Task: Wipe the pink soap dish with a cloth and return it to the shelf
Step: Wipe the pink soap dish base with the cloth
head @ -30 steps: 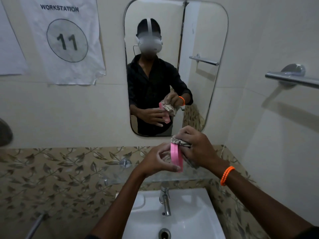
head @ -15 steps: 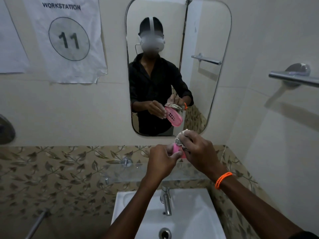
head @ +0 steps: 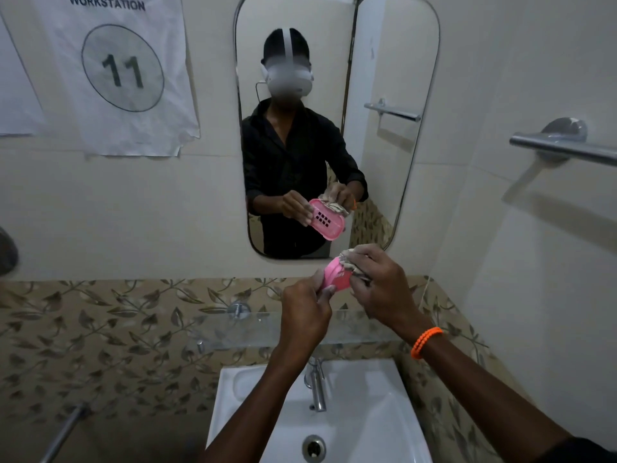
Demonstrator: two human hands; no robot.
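Observation:
The pink soap dish [head: 336, 277] is held up in front of the mirror, above the glass shelf [head: 267, 327]. My left hand [head: 305, 314] pinches its near left end. My right hand [head: 380, 285] presses a crumpled patterned cloth [head: 349, 259] onto the dish's right side. Most of the dish is hidden behind my fingers. In the mirror [head: 337, 128] the reflection shows the dish's underside with its small drain holes, and the cloth on its upper edge.
A white sink [head: 367, 412] with a chrome tap [head: 317, 385] sits below the shelf. A chrome towel bar [head: 564, 147] sticks out from the right wall. A workstation 11 sign [head: 123, 68] hangs at upper left. A metal bar [head: 63, 432] shows at lower left.
The dish has turned from standing on edge to tilted flat, with its underside facing the mirror. Both hands have risen a little, and the cloth has moved along the dish's right side.

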